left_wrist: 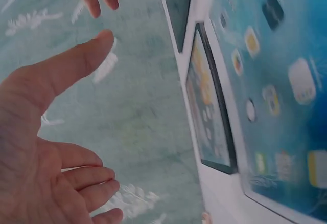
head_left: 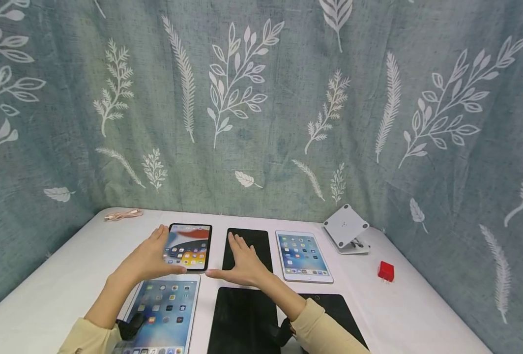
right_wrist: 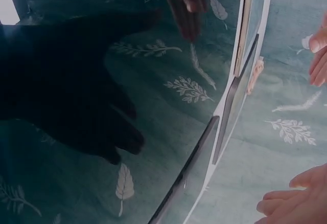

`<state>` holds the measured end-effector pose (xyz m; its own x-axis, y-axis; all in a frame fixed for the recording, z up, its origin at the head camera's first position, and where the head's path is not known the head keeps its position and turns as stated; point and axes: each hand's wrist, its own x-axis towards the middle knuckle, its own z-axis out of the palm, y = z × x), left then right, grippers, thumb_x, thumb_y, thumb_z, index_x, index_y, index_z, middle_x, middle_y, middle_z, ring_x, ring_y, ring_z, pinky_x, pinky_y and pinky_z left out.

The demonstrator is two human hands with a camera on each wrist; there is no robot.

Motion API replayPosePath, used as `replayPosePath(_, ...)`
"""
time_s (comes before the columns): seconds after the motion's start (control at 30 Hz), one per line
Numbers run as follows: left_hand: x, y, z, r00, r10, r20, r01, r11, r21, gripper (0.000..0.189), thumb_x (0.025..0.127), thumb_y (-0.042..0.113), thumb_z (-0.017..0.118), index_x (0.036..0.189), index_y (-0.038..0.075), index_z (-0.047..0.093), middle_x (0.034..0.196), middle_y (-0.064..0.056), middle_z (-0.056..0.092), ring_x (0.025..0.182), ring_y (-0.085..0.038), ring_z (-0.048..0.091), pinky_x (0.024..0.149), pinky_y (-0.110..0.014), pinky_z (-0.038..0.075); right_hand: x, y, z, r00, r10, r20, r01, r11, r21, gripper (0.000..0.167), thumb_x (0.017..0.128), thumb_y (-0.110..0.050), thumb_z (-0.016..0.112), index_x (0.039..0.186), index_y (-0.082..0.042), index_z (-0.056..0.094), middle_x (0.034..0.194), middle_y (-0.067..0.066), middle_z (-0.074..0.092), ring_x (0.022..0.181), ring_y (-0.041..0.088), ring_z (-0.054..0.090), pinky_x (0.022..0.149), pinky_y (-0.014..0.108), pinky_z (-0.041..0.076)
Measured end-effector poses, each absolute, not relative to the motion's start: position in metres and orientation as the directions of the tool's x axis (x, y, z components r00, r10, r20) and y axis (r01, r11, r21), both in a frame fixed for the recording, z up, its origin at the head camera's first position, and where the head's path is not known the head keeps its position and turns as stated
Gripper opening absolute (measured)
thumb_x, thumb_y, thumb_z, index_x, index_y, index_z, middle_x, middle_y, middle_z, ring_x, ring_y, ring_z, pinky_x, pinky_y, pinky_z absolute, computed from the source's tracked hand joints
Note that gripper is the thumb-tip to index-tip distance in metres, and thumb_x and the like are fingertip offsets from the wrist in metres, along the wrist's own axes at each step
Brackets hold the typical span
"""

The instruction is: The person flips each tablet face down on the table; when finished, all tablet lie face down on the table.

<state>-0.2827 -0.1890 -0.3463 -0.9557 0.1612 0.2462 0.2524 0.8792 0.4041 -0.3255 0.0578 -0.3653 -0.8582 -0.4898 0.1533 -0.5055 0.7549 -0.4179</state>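
Note:
My left hand (head_left: 151, 253) is held over the near left of the lit black-bezelled tablet (head_left: 188, 248), fingers extended and thumb spread. My right hand (head_left: 246, 263) hovers around the small dark-screened tablet (head_left: 254, 241), also with spread thumb. The thumbs point toward each other with a gap between them. In the left wrist view, the left palm (left_wrist: 46, 178) holds nothing. Below lie a large white lit tablet (head_left: 168, 305) and a large dark tablet (head_left: 244, 319). The dark glass (right_wrist: 168, 116) mirrors a hand in the right wrist view, where the right fingers (right_wrist: 286, 203) stand apart from it.
A white lit tablet (head_left: 303, 255) lies at the back right, and another dark tablet (head_left: 341, 314) is partly behind the right forearm. A silver folding stand (head_left: 345, 228), a red charger plug (head_left: 386, 271) and a coiled pinkish cable (head_left: 123, 214) sit on the white table (head_left: 44, 295).

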Motion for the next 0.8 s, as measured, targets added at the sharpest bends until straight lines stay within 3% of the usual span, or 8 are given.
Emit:
replayPosePath(0.3, -0.301, -0.207, -0.359, -0.972, 0.1, 0.21, 0.184, 0.885, 0.427, 0.109, 0.064, 0.037, 0.088, 0.136, -0.022, 0.031, 0.139, -0.043, 0.036, 0.128, -0.056, 0.037, 0.104, -0.06, 0.037, -0.344, 0.024, -0.372, -0.889, -0.437, 0.138, -0.44, 0.728, -0.526, 0.103, 0.078, -0.055, 0.07, 0.151, 0.0, 0.023, 0.156, 0.018, 0.029, 0.144, 0.032, 0.029, 0.112, 0.052, 0.032)
replayPosePath(0.53, -0.314, -0.219, -0.371, -0.986, 0.085, 0.141, 0.138, 0.892, 0.43, 0.104, 0.064, 0.035, 0.087, 0.134, -0.022, 0.035, 0.134, -0.042, 0.043, 0.124, -0.055, 0.043, 0.101, -0.06, 0.04, -0.355, 0.01, -0.379, -0.822, -0.536, 0.195, -0.521, 0.566, -0.639, 0.079, 0.076, -0.044, 0.077, 0.142, -0.018, 0.041, 0.133, 0.012, 0.056, 0.122, 0.031, 0.055, 0.096, 0.046, 0.048)
replayPosePath(0.63, -0.32, -0.22, -0.375, -0.993, 0.063, 0.098, 0.1, 0.895, 0.436, 0.104, 0.063, 0.034, 0.088, 0.134, -0.021, 0.037, 0.133, -0.041, 0.045, 0.124, -0.055, 0.043, 0.101, -0.06, 0.04, -0.358, 0.005, -0.383, -0.808, -0.559, 0.184, -0.53, 0.556, -0.64, 0.079, 0.076, -0.041, 0.078, 0.142, -0.017, 0.041, 0.135, 0.012, 0.056, 0.123, 0.03, 0.055, 0.099, 0.046, 0.046)
replayPosePath(0.8, -0.328, -0.221, -0.383, -0.998, 0.046, 0.037, 0.057, 0.894, 0.445, 0.1, 0.064, 0.033, 0.088, 0.132, -0.022, 0.039, 0.13, -0.04, 0.048, 0.121, -0.054, 0.046, 0.101, -0.059, 0.04, -0.361, -0.006, -0.387, -0.855, -0.498, 0.145, -0.491, 0.687, -0.536, 0.061, 0.081, -0.045, 0.072, 0.128, -0.009, 0.057, 0.123, 0.012, 0.062, 0.116, 0.027, 0.056, 0.103, 0.056, 0.037)
